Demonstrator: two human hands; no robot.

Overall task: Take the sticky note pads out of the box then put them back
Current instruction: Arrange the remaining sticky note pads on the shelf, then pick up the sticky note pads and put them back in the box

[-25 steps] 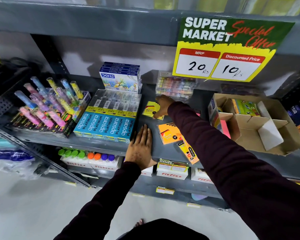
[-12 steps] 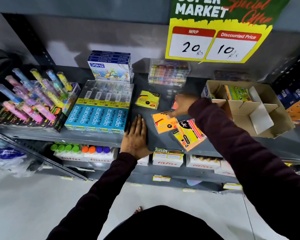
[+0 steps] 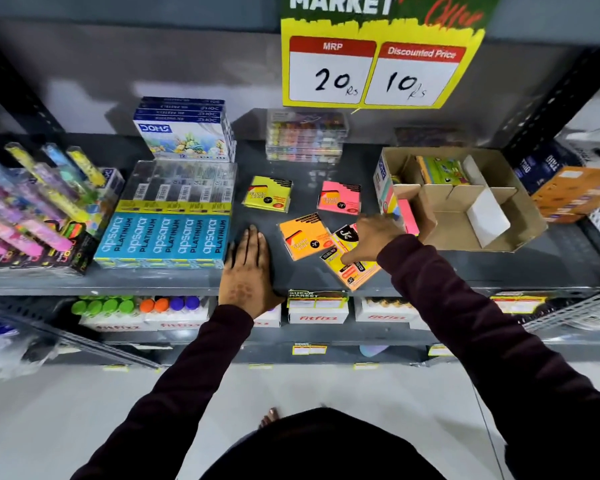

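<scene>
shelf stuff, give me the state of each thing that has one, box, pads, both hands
cardboard box: open, flaps up, a green pack inside
yellow pad: flat on shelf, out of box
pink pad: flat on shelf, out of box
orange pad: flat on shelf
left hand: flat on shelf, empty
right hand: over front pads, grip unclear

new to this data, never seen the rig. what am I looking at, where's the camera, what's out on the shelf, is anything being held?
There is no robot: one person wears a camera on the head, looking down at a grey shop shelf. The left hand lies flat and open on the shelf, holding nothing. The right hand hovers over the overlapping pads near the front edge; whether it grips one is unclear. Loose on the shelf are a yellow pad, a pink pad and an orange pad. On the right stands the open cardboard box with more pads inside.
</scene>
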